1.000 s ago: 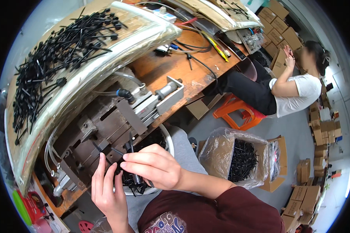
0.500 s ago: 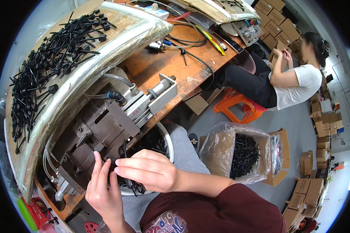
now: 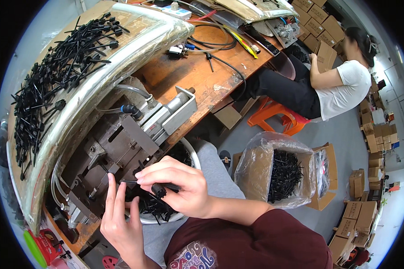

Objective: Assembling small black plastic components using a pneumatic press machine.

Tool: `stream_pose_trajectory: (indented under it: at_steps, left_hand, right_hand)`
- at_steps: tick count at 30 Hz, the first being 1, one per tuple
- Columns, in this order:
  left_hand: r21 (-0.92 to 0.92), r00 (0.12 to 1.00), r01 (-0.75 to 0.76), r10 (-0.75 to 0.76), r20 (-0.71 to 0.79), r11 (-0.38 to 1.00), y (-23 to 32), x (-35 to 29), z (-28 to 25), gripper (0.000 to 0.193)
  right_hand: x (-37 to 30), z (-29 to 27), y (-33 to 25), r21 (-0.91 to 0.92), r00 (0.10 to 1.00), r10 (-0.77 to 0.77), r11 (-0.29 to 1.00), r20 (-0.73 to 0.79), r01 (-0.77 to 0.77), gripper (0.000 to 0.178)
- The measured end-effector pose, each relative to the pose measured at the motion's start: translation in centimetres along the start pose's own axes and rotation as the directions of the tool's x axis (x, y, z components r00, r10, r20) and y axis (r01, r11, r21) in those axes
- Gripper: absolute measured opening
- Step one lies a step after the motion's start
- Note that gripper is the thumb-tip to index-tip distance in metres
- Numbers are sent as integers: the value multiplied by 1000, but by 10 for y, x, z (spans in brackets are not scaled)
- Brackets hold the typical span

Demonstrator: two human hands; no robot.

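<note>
My right hand (image 3: 177, 186) pinches a thin black plastic rod with a knob end (image 3: 159, 189) and holds it level in front of a dark metal press fixture (image 3: 114, 150). My left hand (image 3: 121, 219) is just below it, fingers straight and pointing up at the rod's thin tip near the fixture. Under both hands a white basin (image 3: 191, 154) holds several more black rods. A large heap of the same black rods (image 3: 54, 76) lies on a plastic-covered tray at the upper left.
A pneumatic cylinder (image 3: 173, 114) sits on the wooden bench (image 3: 197, 76) among cables and tools. A plastic-lined carton of black parts (image 3: 280, 172) stands on the floor at right. Another person (image 3: 332, 83) sits on an orange stool beyond, near stacked cartons.
My right hand has shifted right and down a little and now shows the rod's knob end below its fingers. My left hand's fingers have straightened upward toward the fixture.
</note>
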State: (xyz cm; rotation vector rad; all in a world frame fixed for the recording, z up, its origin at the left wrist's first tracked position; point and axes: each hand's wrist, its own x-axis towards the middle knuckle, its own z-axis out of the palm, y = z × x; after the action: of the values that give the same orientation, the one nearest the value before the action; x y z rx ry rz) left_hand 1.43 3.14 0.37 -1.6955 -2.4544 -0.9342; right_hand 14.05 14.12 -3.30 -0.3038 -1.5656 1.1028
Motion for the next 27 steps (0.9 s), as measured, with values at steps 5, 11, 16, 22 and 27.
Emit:
stream_pose_trajectory:
  at_steps: [5,11,16,22,27]
  left_hand:
    - [-105,963,-175,148,-225,979,8,-17,-2,35]
    - [-78,941,-264,239,-238,961,22,-23,12,45]
    - [-28,950,-209,196,-243,978,13,-22,12,51]
    - [-7,938,-273,265,-223,962,9,-18,9,57]
    - [-97,949,-280,261,-175,955,5,-22,3,57]
  right_hand:
    - [-9,10,-1,181,984,172,970,-36,-163,23]
    - [-25,35,-2,643,811,576,584,102,-496,18]
    - [-33,44,-6,662,750,635,483,186,-573,17]
    - [-33,48,-7,720,788,589,468,179,-513,18]
    - [-35,45,-7,697,817,548,517,177,-497,17]
